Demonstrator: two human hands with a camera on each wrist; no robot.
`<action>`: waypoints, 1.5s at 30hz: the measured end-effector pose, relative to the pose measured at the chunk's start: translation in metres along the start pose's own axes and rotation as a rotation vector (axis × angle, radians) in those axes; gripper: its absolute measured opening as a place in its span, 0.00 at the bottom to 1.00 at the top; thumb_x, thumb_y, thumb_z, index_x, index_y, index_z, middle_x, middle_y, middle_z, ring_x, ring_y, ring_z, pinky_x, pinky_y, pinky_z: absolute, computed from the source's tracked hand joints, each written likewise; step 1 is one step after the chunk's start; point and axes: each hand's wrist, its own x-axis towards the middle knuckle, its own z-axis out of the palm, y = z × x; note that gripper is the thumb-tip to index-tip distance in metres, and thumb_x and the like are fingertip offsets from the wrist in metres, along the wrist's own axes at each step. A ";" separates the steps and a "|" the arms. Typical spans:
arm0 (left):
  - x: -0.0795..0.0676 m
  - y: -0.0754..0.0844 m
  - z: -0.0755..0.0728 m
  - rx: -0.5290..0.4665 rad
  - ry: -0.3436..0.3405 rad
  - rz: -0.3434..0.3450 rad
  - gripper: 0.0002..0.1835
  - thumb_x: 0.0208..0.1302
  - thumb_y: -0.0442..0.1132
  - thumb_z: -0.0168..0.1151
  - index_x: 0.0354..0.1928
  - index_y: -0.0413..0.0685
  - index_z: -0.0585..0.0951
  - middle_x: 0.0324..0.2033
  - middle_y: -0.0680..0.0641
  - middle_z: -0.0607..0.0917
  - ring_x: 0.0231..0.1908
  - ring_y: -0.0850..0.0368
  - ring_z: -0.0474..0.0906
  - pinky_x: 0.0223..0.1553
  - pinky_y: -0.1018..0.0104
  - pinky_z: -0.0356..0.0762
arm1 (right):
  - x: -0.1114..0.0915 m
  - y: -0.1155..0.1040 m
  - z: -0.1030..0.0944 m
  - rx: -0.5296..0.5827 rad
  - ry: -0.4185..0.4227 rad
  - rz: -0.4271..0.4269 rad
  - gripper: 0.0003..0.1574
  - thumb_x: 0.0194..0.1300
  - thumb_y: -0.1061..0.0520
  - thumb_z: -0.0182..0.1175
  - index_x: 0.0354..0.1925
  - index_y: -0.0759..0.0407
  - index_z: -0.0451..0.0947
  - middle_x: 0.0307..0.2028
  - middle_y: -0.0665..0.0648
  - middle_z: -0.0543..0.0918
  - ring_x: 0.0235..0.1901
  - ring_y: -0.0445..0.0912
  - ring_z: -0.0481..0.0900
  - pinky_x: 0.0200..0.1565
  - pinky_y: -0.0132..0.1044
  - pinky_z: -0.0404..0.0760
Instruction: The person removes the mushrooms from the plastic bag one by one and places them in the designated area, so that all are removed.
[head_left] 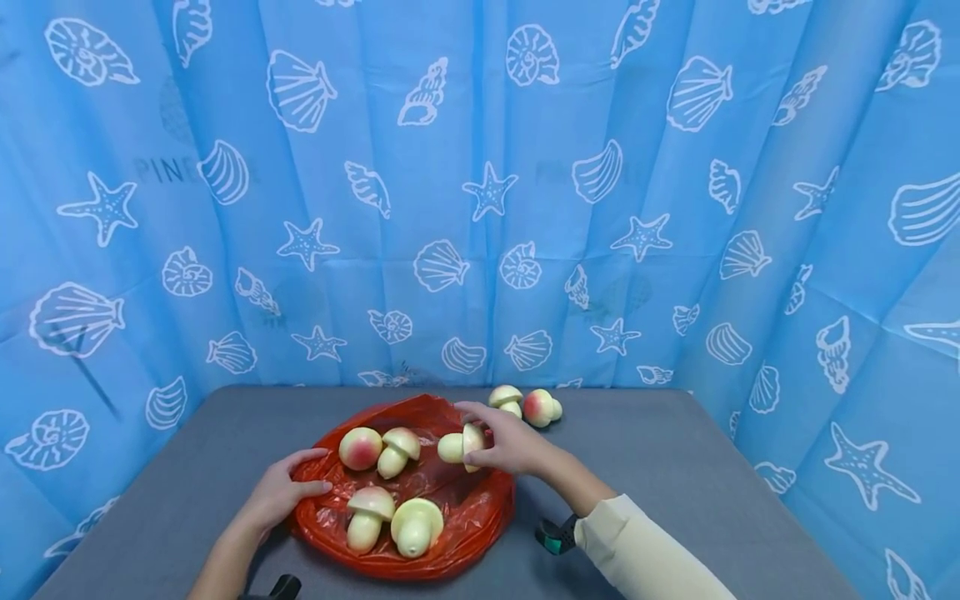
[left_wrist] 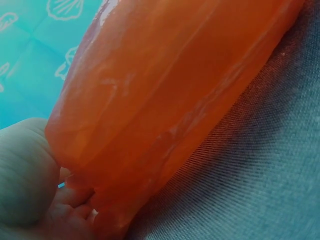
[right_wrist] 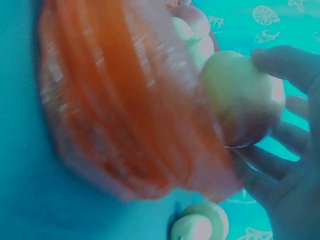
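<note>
Cream sleeve [head_left: 648, 542] — right hand [head_left: 512, 437] pinching pink-blushed mushroom [head_left: 453, 448] — left hand [head_left: 276, 492] gripping glossy red bag [head_left: 420, 568].

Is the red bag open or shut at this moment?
The red bag is open: in the head view its mouth spreads wide, showing four mushrooms inside, with the left hand at its edge.

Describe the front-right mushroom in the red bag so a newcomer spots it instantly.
On the grey table lies an open red bag. Near its front edge, the target mushroom sits just right of a second mushroom. Its cap's broad pale underside faces the camera behind its stem, while that neighbour shows its cap's pinkish top.
</note>
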 end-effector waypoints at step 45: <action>0.000 0.000 0.001 0.007 0.011 -0.002 0.36 0.58 0.42 0.69 0.67 0.39 0.68 0.64 0.26 0.63 0.56 0.32 0.69 0.40 0.52 0.83 | -0.079 0.086 -0.042 -0.168 0.219 0.156 0.28 0.53 0.63 0.64 0.55 0.64 0.78 0.50 0.60 0.80 0.39 0.46 0.74 0.38 0.40 0.75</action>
